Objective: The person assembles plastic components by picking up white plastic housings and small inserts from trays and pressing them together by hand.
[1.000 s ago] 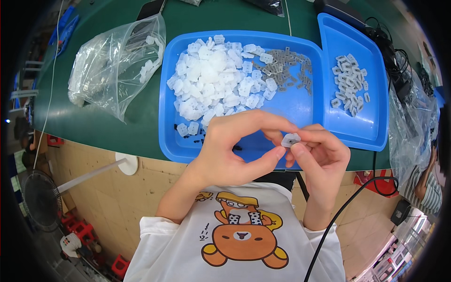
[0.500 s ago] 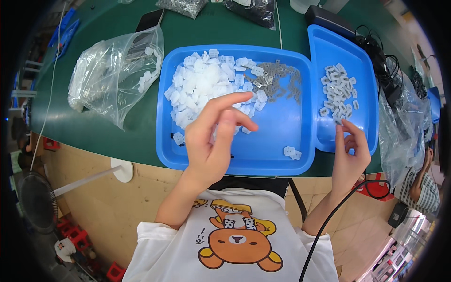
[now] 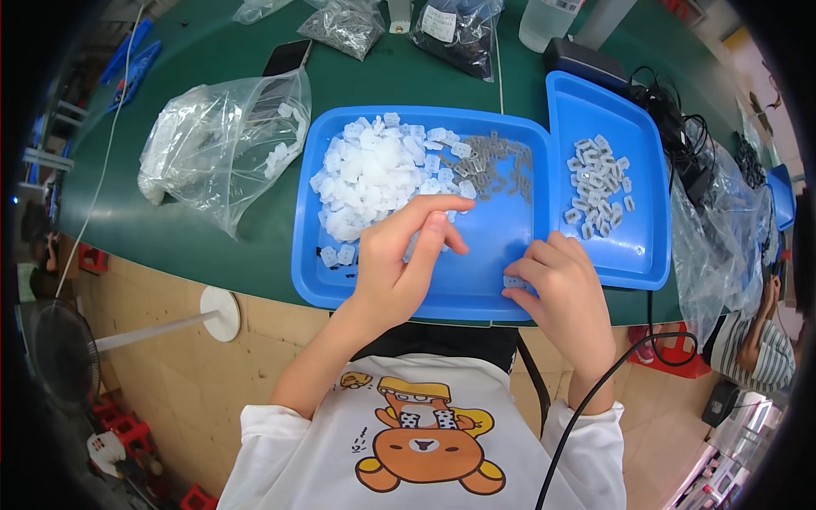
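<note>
My left hand [image 3: 393,262] hovers over the large blue tray [image 3: 302,255], its index finger stretched out and the others loosely bent. I see nothing between its fingers. Behind it lies a heap of translucent white plastic pieces [image 3: 365,170], with small grey clips [image 3: 484,166] beside the heap. At the tray's front right corner, my right hand [image 3: 565,289] has thumb and index finger closed around small white pieces [image 3: 512,282], partly hidden by the fingers. The smaller blue tray [image 3: 629,263], to the right, holds a cluster of whitish pieces [image 3: 599,187] with grey parts on them.
A clear plastic bag [image 3: 221,144] with white pieces lies left of the trays, near a dark phone [image 3: 287,58]. Filled bags [image 3: 344,27] stand along the back. Black cables [image 3: 680,127] and clear plastic film [image 3: 714,238] lie at the right. A black cord [image 3: 586,408] crosses my right forearm.
My right hand has moved left from the smaller tray to the front right corner of the large tray, onto the white pieces there. My left hand stays nearly in place. The view has shifted slightly.
</note>
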{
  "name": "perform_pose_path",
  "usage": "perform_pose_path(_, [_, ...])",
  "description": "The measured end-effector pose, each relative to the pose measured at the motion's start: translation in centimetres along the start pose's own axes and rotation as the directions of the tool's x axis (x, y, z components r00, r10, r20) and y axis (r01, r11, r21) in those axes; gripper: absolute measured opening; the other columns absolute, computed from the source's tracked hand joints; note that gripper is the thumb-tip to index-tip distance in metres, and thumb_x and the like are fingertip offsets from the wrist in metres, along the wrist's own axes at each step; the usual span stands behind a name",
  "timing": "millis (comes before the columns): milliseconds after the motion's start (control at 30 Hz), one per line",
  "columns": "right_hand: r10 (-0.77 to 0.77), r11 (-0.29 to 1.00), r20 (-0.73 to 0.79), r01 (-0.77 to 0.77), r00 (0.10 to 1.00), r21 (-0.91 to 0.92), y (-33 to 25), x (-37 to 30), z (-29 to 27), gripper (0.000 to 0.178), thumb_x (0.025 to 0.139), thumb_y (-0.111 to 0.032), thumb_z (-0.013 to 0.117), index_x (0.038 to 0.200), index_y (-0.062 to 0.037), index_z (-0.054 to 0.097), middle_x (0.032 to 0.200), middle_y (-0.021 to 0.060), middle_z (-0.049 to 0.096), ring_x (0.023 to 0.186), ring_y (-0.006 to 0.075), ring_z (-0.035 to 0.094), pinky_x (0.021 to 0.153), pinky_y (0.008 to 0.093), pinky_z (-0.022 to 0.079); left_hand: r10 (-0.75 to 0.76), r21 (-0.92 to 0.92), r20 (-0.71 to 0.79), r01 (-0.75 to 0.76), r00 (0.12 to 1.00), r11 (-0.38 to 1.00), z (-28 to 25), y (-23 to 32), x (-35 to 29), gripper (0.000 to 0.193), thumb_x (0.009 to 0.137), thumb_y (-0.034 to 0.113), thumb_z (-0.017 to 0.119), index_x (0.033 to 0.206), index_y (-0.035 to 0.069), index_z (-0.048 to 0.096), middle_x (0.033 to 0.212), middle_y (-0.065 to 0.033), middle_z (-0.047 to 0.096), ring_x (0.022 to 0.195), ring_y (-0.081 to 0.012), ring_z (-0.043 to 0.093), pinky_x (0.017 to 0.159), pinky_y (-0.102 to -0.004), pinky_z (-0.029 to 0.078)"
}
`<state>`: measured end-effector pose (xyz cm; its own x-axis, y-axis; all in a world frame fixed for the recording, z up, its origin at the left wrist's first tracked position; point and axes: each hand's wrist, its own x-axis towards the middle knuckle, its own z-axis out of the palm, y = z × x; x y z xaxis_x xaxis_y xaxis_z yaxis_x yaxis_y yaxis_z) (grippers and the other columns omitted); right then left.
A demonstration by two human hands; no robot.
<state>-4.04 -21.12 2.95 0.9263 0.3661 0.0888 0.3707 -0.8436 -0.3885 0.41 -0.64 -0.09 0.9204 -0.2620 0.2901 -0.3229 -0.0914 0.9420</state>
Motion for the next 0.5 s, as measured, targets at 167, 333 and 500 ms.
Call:
perform_pose_path(167, [-0.032, 0.999, -0.013, 0.032, 0.999, -0.044, -0.2, 0.5, 0.2, 0.01, 0.069, -0.007, 0.072, 0.076, -0.0037, 0.066, 0.073, 0.0069, 0.056, 0.075, 0.0252, 0.053, 0.069, 0.0365, 0.043, -0.076, -0.118, 0.056, 0.082, 0.996, 0.99, 0.2, 0.0, 0.7, 0.022, 0.096, 0.01, 0.045, 0.107, 0.002, 0.062, 0.073, -0.0081, 0.065, 0.068, -0.012, 0.062, 0.067, -0.0263, 0.048])
perform_pose_path(333, [0.222, 0.891, -0.163, -0.132, 0.961, 0.435, -0.6, 1.1, 1.9, 0.005, 0.079, -0.005, 0.067, 0.079, -0.0009, 0.065, 0.074, 0.0087, 0.06, 0.071, 0.0241, 0.056, 0.064, 0.0347, 0.045, -0.082, 0.073, 0.061, 0.078, 0.995, 0.994, 0.9, 0.4, 1.4, 0.02, 0.093, 0.008, 0.05, 0.106, 0.002, 0.063, 0.07, -0.0063, 0.064, 0.069, -0.0112, 0.062, 0.065, -0.0251, 0.047])
perform_pose_path(500, [0.222, 0.902, -0.316, -0.071, 0.922, 0.425, 0.6, 2.4, 3.6, 0.005, 0.081, -0.004, 0.065, 0.084, 0.0003, 0.064, 0.079, 0.01, 0.062, 0.073, 0.0237, 0.057, 0.065, 0.034, 0.045, 0.014, 0.162, 0.029, -0.018, 0.999, 0.987, 1.1, -1.0, 2.7, 0.016, 0.092, 0.008, 0.052, 0.102, 0.002, 0.063, 0.069, -0.0084, 0.064, 0.062, -0.0148, 0.063, 0.058, -0.0274, 0.048])
